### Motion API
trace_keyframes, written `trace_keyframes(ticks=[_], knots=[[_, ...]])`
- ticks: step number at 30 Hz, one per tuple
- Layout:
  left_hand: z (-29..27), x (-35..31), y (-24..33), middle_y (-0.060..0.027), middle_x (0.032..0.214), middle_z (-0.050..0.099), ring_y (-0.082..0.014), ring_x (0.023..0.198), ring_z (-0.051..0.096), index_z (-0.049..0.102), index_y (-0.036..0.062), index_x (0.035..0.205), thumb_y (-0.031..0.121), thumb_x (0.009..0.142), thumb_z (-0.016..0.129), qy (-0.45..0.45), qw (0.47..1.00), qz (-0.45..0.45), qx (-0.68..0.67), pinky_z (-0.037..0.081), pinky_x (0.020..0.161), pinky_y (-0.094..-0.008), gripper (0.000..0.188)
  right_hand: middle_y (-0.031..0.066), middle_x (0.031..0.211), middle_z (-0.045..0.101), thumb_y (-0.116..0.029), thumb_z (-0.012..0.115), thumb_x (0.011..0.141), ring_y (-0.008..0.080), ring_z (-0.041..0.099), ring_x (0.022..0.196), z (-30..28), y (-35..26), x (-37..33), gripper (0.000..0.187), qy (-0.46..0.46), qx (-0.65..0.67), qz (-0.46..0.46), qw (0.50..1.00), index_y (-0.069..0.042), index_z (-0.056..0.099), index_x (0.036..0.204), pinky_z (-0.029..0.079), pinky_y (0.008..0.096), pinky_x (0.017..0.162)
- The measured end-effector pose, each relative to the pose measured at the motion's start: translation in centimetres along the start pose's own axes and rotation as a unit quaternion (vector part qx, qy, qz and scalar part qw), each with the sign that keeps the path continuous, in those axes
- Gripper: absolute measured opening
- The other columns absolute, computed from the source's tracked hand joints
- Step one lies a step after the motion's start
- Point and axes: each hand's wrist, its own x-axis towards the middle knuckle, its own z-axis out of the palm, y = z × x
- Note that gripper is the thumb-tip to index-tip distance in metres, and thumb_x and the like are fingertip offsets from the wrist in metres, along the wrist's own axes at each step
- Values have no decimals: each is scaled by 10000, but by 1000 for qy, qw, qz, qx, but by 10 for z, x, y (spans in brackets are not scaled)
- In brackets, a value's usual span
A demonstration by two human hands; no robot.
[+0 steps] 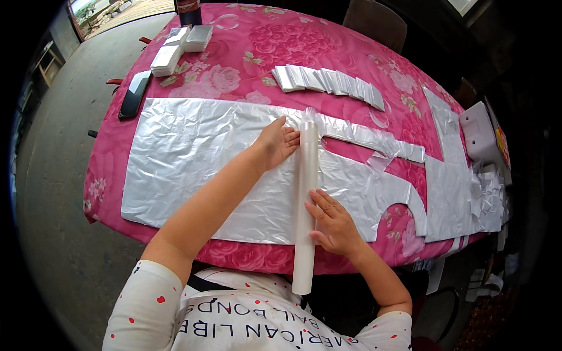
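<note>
We have the film roll [305, 216] lengthwise down the centre of the frame, across the silvery plastic bags [199, 158], its lower end past the worktop's [246, 255] near edge. We judge it fairly light, stiff lengthwise and slippery — best cradled at two spaced points. Our left grip [277, 143] reaches from lower left, fingers extended beside its upper part; our right grip [332, 222] is lower, fingers spread against its right side — neither wraps it.

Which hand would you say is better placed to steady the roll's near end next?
Probably the right hand: it sits at the pale roll, nearer that end, while the left hand is up by the far end.
</note>
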Motion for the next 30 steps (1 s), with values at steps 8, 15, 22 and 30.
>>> trace_keyframes(ticks=[8, 15, 22, 30], knots=[[-25, -32, 31, -171, 1154, 530, -232, 1031, 561, 445, -52, 1166, 144, 902, 452, 67, 963, 196, 174, 455, 897, -312, 329, 122, 1385, 371, -451, 480, 848, 327, 305, 1298, 11, -9, 19, 564, -41, -62, -33, 997, -70, 473, 1264, 221, 429, 1067], [-110, -130, 61, -126, 1119, 574, -185, 1003, 573, 490, -9, 1152, 144, 913, 453, 82, 932, 249, 249, 462, 859, -293, 287, 157, 1163, 561, -380, 462, 893, 305, 484, 1147, 55, -132, 122, 457, -293, 296, -217, 883, -19, 533, 1164, 344, 411, 982], [-202, -263, 25, -118, 1119, 574, -149, 979, 568, 486, -9, 1162, 97, 917, 435, 192, 890, 244, 334, 452, 844, -273, 271, 121, 1217, 532, -297, 556, 842, 294, 468, 1171, 42, -96, 166, 407, -64, 138, -204, 967, -68, 540, 1179, 377, 414, 952], [-211, -314, -22, -125, 1150, 495, -171, 966, 540, 426, -22, 1205, 46, 851, 526, 257, 839, 254, 406, 448, 836, -284, 374, 119, 1375, 377, -387, 503, 847, 278, 263, 1320, 132, -119, 233, 534, -82, 22, -279, 957, -62, 459, 1269, 162, 443, 1086]])
